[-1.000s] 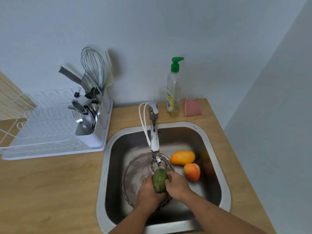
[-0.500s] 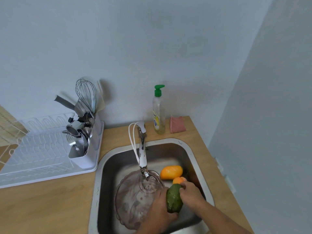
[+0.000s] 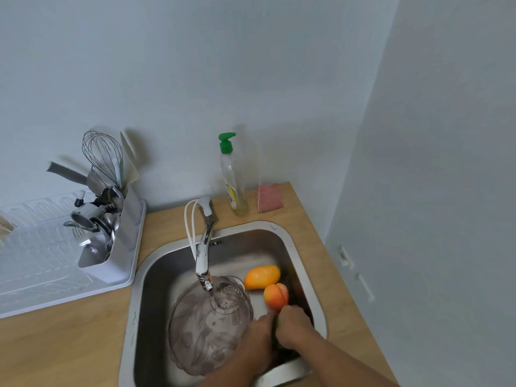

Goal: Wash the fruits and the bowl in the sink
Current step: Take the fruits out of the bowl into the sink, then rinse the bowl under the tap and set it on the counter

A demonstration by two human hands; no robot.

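Both hands are down in the sink [image 3: 293,244], pressed close together around one green fruit [image 3: 275,326]. The left hand [image 3: 258,342] cups it from the left with fingers curled; the right hand [image 3: 294,324] is closed over it from the right, so only a thin green sliver shows between them.

From left to right: one white dish rack [image 3: 42,277] with a cutlery holder [image 3: 117,247] crowded with utensils and one whisk [image 3: 102,155]; one tap [image 3: 205,247] over one clear bowl [image 3: 203,331] lying in the basin; one soap bottle [image 3: 236,188] with a green pump; one pink sponge [image 3: 269,197].

Three fruits are in the sink: the green one, a yellow-orange mango [image 3: 262,276] and a rounder orange fruit [image 3: 276,296] just above the right hand. The utensils are too jumbled to count, and both forearms are cut off at the bottom edge.
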